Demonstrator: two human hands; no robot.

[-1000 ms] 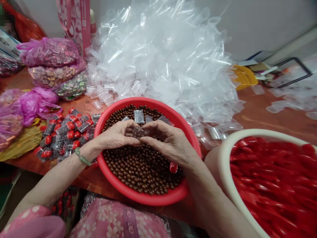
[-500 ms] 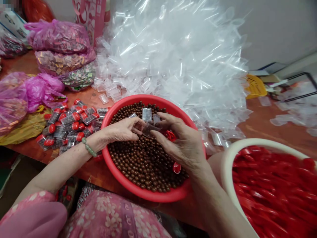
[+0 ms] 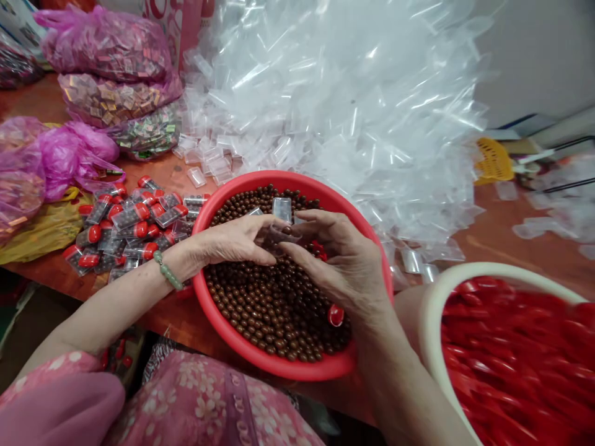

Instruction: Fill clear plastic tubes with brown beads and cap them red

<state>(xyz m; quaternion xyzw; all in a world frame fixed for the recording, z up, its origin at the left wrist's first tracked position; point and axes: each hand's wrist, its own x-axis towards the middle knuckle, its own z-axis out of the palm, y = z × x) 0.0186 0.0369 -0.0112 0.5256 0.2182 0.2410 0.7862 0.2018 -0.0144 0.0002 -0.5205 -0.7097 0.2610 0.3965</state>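
A red basin [image 3: 297, 370] full of shiny brown balls [image 3: 264, 310] stands before me. Over it, my right hand [image 3: 341, 260] grips a small clear plastic container [image 3: 284, 235] between thumb and fingers. My left hand [image 3: 232, 241], with a green bead bracelet above its wrist, closes its thumb and fingers round the container's left end; its fingertips are partly hidden. One brown ball shows at the container's mouth. Another clear container [image 3: 282, 209] rests on the balls just behind. A red cap [image 3: 335, 314] lies near my right wrist, and more red shows behind the right fingers.
Filled containers with red caps [image 3: 132, 217] are heaped left of the basin. Behind rises a large pile of clear containers [image 3: 334, 111]. A cream tub [image 3: 434, 310] of red caps stands at the right. Pink bags [image 3: 109, 49] sit back left, a yellow basket [image 3: 493, 161] back right.
My left hand has moved slightly right, its fingers now extended round the container instead of curled beside it. The right hand keeps its grip. The whole view has shifted slightly.
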